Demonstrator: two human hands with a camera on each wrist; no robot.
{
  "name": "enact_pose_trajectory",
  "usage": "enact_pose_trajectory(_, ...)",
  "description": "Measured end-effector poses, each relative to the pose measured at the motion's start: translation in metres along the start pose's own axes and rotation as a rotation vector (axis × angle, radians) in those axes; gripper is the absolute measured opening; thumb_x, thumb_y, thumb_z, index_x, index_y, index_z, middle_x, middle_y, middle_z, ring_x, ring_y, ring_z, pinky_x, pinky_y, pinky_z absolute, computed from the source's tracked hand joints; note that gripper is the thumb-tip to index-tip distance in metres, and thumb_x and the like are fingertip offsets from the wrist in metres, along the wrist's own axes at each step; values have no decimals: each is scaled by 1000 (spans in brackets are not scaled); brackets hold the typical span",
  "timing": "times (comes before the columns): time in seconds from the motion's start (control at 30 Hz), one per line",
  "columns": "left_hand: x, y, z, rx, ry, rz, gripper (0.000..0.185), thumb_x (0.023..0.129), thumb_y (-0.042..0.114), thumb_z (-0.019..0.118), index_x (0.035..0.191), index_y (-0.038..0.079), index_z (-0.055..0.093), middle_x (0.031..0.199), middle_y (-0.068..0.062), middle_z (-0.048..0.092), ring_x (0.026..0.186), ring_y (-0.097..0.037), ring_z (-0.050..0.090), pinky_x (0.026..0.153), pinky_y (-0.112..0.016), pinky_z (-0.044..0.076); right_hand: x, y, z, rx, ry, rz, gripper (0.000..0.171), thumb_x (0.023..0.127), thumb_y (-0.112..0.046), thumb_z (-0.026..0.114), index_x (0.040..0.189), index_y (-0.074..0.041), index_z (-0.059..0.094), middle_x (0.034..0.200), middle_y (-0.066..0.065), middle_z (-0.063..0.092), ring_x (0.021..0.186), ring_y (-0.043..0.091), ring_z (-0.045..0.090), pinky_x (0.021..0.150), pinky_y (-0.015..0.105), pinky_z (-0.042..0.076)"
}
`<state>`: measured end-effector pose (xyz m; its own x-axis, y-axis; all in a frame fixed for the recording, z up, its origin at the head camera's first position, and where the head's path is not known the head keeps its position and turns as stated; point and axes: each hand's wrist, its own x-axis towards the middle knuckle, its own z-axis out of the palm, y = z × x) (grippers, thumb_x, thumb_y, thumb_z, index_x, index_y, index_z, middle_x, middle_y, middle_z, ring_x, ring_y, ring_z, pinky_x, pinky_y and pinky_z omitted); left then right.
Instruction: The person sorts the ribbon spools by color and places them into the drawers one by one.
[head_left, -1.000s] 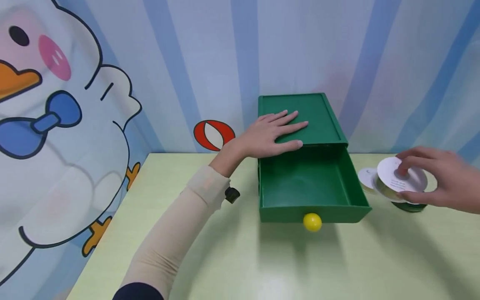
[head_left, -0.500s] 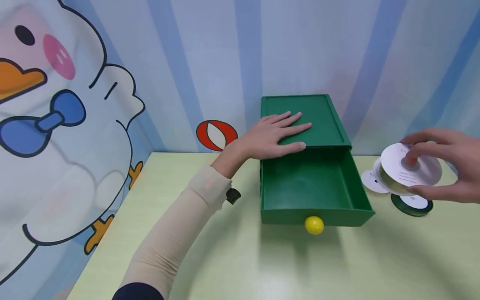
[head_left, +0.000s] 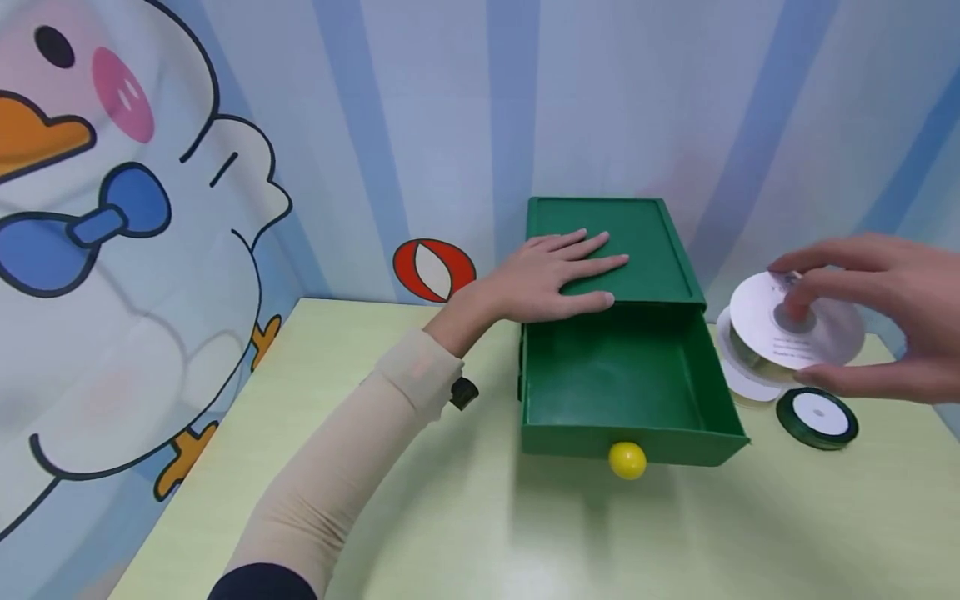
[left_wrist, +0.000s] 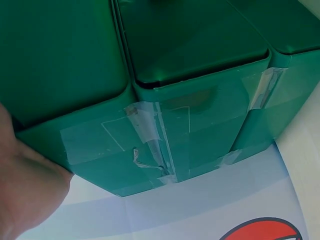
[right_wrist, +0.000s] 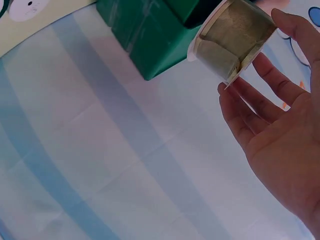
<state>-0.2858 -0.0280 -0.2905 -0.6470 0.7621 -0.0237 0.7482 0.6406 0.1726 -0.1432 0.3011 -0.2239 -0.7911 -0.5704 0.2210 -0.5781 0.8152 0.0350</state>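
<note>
Left hand (head_left: 558,275) lies flat, fingers straight, on the top of the green plastic drawer box (head_left: 615,242); it presses down and grips nothing. The green pull-out drawer (head_left: 626,392) with its round yellow knob (head_left: 627,460) stands open toward the person, interior bare as far as the head view shows.

Right hand (head_left: 873,321) holds the olive-gold ribbon spool with white card flanges (head_left: 795,321) off the pale yellow-green table (head_left: 450,517), to the right of the drawer and above its rim level. Fingers curl round the flanges; a fingertip sits over the hub. The right wrist view shows the spool (right_wrist: 235,40) pinched at the fingertips, not seated in the palm.

On the table below: 1 white-flanged spool (head_left: 742,375) and 1 dark green ribbon spool (head_left: 817,417), both apart from the drawer.

Judgement: if the spool goes into the drawer, carry it left over the right wall with clearance, lower it flat, and release only once a flange rests on the floor. Keep left-hand pressure on the box so it cannot slide.
</note>
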Motion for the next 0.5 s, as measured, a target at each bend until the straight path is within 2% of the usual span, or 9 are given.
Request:
enact_pose_trajectory(0.17, 1, 0, -2, 12, -2, 2, 65, 111, 59, 40, 170, 39, 22, 179, 7, 8, 166, -18, 3, 133, -47, 9, 16, -21, -12, 0, -97, -59, 52, 67, -49, 100, 103, -34, 67, 145, 9, 60, 126, 40, 58, 86, 58, 61)
enact_pose_trajectory(0.27, 0, 1, -1, 20, -5, 3, 66, 110, 60, 40, 170, 39, 22, 179, 7, 8, 166, -18, 3, 133, -47, 9, 23, -33, -14, 24, -145, -84, 47, 74, -56, 94, 108, -38, 67, 148, 4, 58, 129, 35, 59, 87, 53, 62)
enact_pose_trajectory(0.37, -1, 2, 0, 28, -12, 3, 66, 110, 61, 40, 170, 40, 22, 179, 8, 7, 166, -18, 3, 133, -47, 9, 30, -46, -13, 52, -193, -112, 43, 79, -55, 91, 112, -40, 67, 151, 0, 55, 133, 32, 57, 89, 49, 61)
enact_pose_trajectory(0.5, -2, 2, 3, 15, 4, 8, 66, 110, 60, 42, 169, 40, 23, 179, 7, 9, 166, -19, 4, 133, -46, 9, 44, -59, -10, 72, -238, -186, 42, 82, -53, 90, 114, -39, 66, 150, 0, 56, 133, 32, 57, 91, 50, 61)
